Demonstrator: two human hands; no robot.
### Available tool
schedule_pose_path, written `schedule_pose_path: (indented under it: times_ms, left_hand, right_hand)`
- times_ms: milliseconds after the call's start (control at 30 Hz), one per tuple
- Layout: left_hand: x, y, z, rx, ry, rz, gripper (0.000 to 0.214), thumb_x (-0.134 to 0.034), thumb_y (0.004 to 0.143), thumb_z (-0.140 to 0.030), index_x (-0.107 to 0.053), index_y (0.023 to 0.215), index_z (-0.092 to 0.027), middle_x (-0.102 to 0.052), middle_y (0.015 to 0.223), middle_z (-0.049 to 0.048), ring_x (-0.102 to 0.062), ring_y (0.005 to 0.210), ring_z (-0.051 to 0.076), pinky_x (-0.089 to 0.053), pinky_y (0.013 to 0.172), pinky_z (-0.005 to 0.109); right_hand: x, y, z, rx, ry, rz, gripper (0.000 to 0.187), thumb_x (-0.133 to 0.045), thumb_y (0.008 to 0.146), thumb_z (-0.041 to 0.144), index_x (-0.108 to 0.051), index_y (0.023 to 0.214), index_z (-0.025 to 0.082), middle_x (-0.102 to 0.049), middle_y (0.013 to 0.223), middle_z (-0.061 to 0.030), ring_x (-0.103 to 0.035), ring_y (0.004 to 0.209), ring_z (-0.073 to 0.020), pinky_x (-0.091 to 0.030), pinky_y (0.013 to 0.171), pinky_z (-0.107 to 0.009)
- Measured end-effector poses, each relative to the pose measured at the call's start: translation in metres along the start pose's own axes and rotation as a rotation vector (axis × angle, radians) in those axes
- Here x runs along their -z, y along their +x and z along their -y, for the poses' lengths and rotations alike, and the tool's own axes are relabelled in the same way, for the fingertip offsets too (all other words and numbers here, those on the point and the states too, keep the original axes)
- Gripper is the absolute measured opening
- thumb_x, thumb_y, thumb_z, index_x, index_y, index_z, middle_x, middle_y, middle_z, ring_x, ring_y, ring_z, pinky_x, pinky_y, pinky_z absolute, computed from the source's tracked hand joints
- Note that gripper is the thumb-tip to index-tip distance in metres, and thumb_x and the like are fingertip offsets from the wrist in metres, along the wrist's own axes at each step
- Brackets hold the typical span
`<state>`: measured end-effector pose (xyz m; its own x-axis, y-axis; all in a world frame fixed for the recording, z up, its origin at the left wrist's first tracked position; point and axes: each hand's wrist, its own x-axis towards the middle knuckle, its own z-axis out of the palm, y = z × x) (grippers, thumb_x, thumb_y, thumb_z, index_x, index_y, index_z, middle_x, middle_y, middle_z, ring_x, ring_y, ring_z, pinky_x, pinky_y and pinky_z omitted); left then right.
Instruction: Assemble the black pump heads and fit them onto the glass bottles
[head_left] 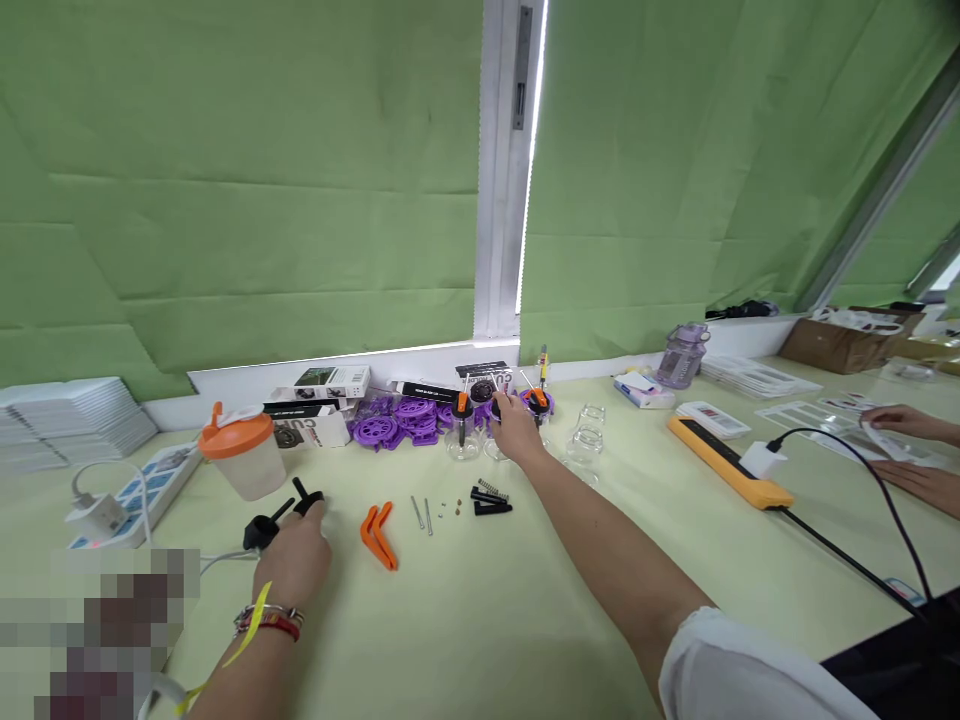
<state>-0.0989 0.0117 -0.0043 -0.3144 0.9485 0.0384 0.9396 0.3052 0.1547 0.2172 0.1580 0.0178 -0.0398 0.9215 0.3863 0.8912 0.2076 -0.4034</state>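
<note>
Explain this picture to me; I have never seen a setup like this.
There is no machine here: one camera on a person's head looks down at their own two bare hands. The left hand touches a black part on the table; the right hand reaches to small clear jars by purple gears. Whether either grips is unclear. Between them lie an orange clip, pins and black pieces. A lidded cup stands left. At the right edge are another person's hands.

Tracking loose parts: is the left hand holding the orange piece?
No, the orange piece lies on the table apart from the left hand, which touches a black part.
</note>
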Motion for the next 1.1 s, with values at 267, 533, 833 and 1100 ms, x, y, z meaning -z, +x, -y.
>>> schedule_pose_path:
  times_ms: [267, 533, 833, 1100]
  left_hand:
    - [-0.001, -0.003, -0.005, 0.011, 0.051, 0.08, 0.032, -0.033, 0.082, -0.018, -0.062, 0.093, -0.013, -0.055, 0.106, 0.018, -0.061, 0.094, 0.032, -0.049, 0.069, 0.041]
    - [0.004, -0.004, -0.003, -0.114, 0.092, -0.151, 0.032, -0.041, 0.079, -0.026, -0.064, 0.097, -0.012, -0.057, 0.105, 0.0188, -0.052, 0.106, 0.037, -0.047, 0.08, 0.048]
    - [-0.001, -0.072, -0.067, -0.717, -0.919, 0.018, 0.09, -0.07, 0.07, -0.024, -0.019, 0.145, -0.023, -0.04, 0.14, 0.0157, -0.048, 0.12, 0.029, -0.04, 0.101, 0.042]
    - [0.015, -0.083, -0.07, -0.63, -1.485, 0.542, 0.067, -0.075, 0.064, -0.026, -0.048, 0.126, -0.024, -0.056, 0.123, 0.0136, -0.06, 0.08, 0.022, -0.049, 0.073, 0.036]
  right_hand:
    - [0.005, -0.005, -0.001, 0.025, 0.13, -0.127, 0.044, -0.054, 0.081, 0.018, -0.047, 0.125, 0.02, -0.051, 0.116, -0.0136, -0.052, 0.103, -0.0263, -0.044, 0.085, -0.038]
    - [0.065, -0.049, 0.023, 0.277, 0.349, -0.375, 0.047, -0.055, 0.081, 0.022, -0.044, 0.126, 0.023, -0.049, 0.119, -0.0114, -0.047, 0.11, -0.0254, -0.04, 0.095, -0.042]
    - [0.069, -0.161, 0.077, 0.396, 0.603, 0.234, 0.054, -0.068, 0.074, 0.03, -0.047, 0.123, 0.024, -0.053, 0.106, -0.0079, -0.052, 0.092, -0.0214, -0.045, 0.082, -0.036]
    - [0.055, -0.158, 0.061, 0.104, 0.996, 0.358, 0.033, -0.046, 0.09, 0.046, -0.06, 0.101, 0.018, -0.06, 0.082, -0.0055, -0.054, 0.07, -0.0155, -0.043, 0.063, -0.029]
